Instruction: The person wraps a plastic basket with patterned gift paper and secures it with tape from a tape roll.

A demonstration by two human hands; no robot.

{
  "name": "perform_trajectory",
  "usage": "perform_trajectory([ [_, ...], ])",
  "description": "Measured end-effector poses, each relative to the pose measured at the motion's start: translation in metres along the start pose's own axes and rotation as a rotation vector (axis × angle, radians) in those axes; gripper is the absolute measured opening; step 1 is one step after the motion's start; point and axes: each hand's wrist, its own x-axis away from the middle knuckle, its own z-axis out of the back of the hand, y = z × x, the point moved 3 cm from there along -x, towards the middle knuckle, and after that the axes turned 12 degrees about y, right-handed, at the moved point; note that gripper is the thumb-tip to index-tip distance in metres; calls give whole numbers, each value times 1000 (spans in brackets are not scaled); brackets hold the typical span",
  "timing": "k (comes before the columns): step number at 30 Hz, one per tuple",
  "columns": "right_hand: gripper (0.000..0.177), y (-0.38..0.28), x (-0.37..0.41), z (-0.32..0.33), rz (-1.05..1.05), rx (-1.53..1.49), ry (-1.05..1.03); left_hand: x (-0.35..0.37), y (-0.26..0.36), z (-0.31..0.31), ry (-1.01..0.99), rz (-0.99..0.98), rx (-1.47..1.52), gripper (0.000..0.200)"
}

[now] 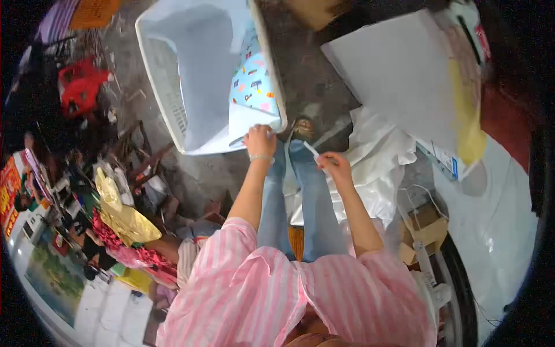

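Note:
A white plastic basket point(163, 92) with an open top stands in front of me. Inside it are pale sheets and a light-blue sheet point(252, 87) printed with small colourful figures, its white edge folded over at the near right corner. My left hand point(259, 143) is closed at that corner, fingers curled over the sheet's white edge by the basket rim. To the right, apart from the basket, my right hand point(335, 166) pinches a thin white stick-like thing point(311, 149), whose exact kind I cannot make out.
A large white board point(399, 75) leans at the right above crumpled white plastic sheeting point(376, 156). A small cardboard box point(428, 228) sits lower right. Gold foil point(130, 220) and mixed clutter lie at the left, with a red object point(84, 87) farther up.

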Motion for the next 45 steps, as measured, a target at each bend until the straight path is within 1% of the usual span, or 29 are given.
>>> perform_trajectory([
  [1, 15, 2, -12, -10, 41, -22, -27, -1, -13, -2, 66, 137, 8, 18],
  [2, 15, -3, -23, -17, 102, -75, -39, -7, -15, 2, 105, 163, -37, 14],
  [3, 15, -1, -33, -22, 98, -54, -59, -12, -20, 2, 109, 191, -42, 14],
  [5, 20, 9, -49, -32, 100, 34, -30, -17, -36, -5, -58, 414, 47, 16],
  [9, 20, 1, -60, -56, 132, 109, 35, -33, -33, 4, -105, 469, 13, 23],
  [11, 22, -1, -70, -66, 126, 124, 8, -30, -29, -8, -102, 599, 125, 29],
  [12, 22, -1, -73, -71, 106, 199, 34, -25, -20, -4, -43, 696, 304, 28],
  [13, 22, 0, -75, -77, 87, 274, 60, -16, -19, -17, -42, 710, 308, 28],
  [14, 22, 1, -77, -83, 86, 287, 55, -8, -18, -29, 178, 602, 519, 26],
  [15, 23, 3, -80, -86, 87, 288, 42, -6, -10, -26, 401, 481, 723, 23],
  [16, 24, 5, -82, -88, 87, 291, 30, 2, -4, -29, 366, 499, 788, 19],
  [17, 24, 7, -84, -91, 88, 305, 29, 7, -5, -29, 369, 512, 793, 19],
  [19, 25, 13, -91, -94, 59, 295, 56, 14, -2, -37, 87, 372, 706, 15],
  [21, 26, 16, -99, -100, 56, 366, 72, 17, -9, -44, 51, 396, 723, 15],
  [23, 26, 19, -99, -104, 48, 428, 91, 22, -11, -52, -59, 194, 441, 23],
  [24, 26, 18, -97, -106, 39, 438, 98, 19, -10, -48, 60, 24, 361, 30],
  [25, 26, 16, -94, -109, 30, 447, 106, 17, -12, -49, 55, 28, 365, 30],
  [27, 26, 15, -95, -112, 37, 471, 108, 16, -19, -66, -326, 326, 497, 34],
  [28, 27, 16, -96, -114, 46, 490, 108, 14, -24, -72, -375, 364, 534, 34],
  [29, 27, 17, -96, -115, 46, 493, 109, 12, -24, -76, -376, 365, 537, 34],
  [32, 27, 21, -97, -118, 62, 491, 155, 6, -22, -82, -566, 412, 485, 39],
  [33, 26, 22, -96, -120, 82, 486, 171, 2, -21, -79, -569, 413, 486, 39],
  [35, 25, 24, -98, -121, 99, 481, 187, -5, -16, -75, -647, 312, 457, 43],
  [36, 25, 25, -99, -120, 111, 513, 202, -4, -17, -81, -649, 312, 458, 43],
  [38, 24, 29, -104, -120, 124, 546, 216, -1, -18, -91, -618, 230, 451, 45],
  [40, 23, 45, -115, -114, 177, 626, 255, 0, -16, -87, -637, 270, 460, 44],
  [42, 22, 53, -121, -110, 164, 620, 261, 3, -15, -89, -656, 310, 468, 43],
  [44, 21, 53, -121, -110, 151, 613, 265, 12, -15, -105, -499, 88, 292, 35],
  [45, 21, 47, -118, -112, 176, 632, 260, 15, -15, -108, -500, 89, 291, 35],
])
